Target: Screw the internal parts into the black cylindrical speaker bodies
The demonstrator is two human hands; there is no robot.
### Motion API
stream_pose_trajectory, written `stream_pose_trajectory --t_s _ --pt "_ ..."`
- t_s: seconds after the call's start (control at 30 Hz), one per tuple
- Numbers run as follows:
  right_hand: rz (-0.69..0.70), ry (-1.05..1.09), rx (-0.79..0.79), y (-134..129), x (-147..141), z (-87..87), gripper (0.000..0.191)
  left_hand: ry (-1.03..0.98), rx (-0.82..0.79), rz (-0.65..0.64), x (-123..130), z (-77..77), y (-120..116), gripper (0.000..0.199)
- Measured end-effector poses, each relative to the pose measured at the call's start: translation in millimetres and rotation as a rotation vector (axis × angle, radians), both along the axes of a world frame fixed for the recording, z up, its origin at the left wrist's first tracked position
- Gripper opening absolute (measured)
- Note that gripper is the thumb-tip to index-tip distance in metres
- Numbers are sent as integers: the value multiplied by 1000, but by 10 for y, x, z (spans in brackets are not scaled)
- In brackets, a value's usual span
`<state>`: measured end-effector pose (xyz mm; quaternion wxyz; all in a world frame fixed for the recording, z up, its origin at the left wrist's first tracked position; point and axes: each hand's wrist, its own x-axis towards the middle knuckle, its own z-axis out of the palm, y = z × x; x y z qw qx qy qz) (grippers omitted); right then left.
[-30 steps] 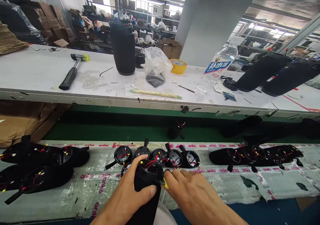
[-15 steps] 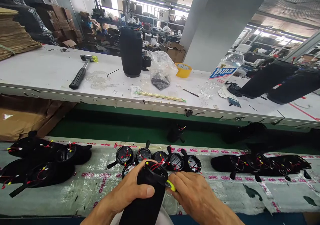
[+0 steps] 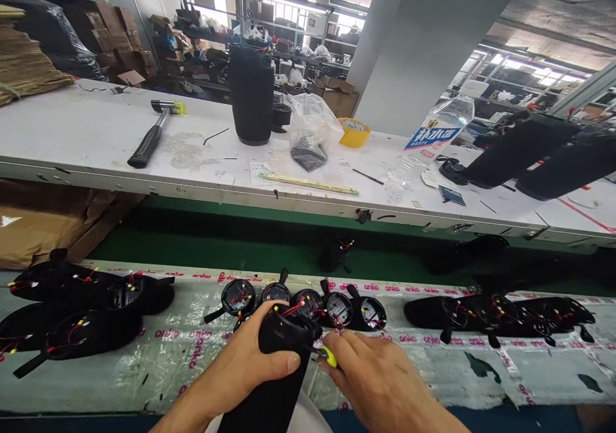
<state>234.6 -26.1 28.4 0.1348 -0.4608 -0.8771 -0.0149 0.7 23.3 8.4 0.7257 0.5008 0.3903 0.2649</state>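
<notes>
My left hand (image 3: 245, 369) grips a black cylindrical housing (image 3: 269, 388) low in the view, with its open end up and red wires showing at the rim. My right hand (image 3: 380, 375) sits beside the rim and pinches a yellow-tipped wire connector (image 3: 330, 356) that leads from the housing. Just beyond my hands, several matching black housings (image 3: 337, 309) lie in a row on the belt, their round open ends showing coloured wires. My fingers hide part of the rim.
The film-covered conveyor belt (image 3: 414, 372) carries more black housings at left and right. Beyond a green belt section stands a white workbench (image 3: 72, 125) holding a hammer (image 3: 149, 139), a black cylinder (image 3: 251, 96), a plastic bag (image 3: 310, 135), yellow tape (image 3: 353, 133) and a water bottle (image 3: 433, 135).
The housing's top has tilted slightly toward my right hand, and the wires at its rim have shifted. The whole view has moved a little since the earliest frame.
</notes>
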Motion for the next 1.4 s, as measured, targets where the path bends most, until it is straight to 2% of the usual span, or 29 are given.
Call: stream_pose_trajectory --t_s 0.07,0.27,0.67,0.8,0.93,1.17,1.3,1.4 --pt "6 -87 6 -31 -41 -1 6 69 38 18 14 41 -26 64" --pt "-10 -191 11 -70 -122 -13 33 246 46 94 76 107 -89 62" --pt "18 -305 -56 -75 -142 24 41 367 68 109 116 193 -102 59" --pt "18 -296 10 -92 -124 1 40 354 71 97 114 158 -96 59" --pt "8 -329 22 -120 -126 -23 39 399 106 120 128 60 -137 62" --pt "-115 -478 -16 -219 -269 -22 33 563 122 167 201 -32 -195 72" --pt "-101 -384 -16 -196 -277 -116 29 513 138 143 154 -81 -173 68" --pt "-70 -93 13 -137 -226 -222 11 305 86 95 77 -132 -137 63"
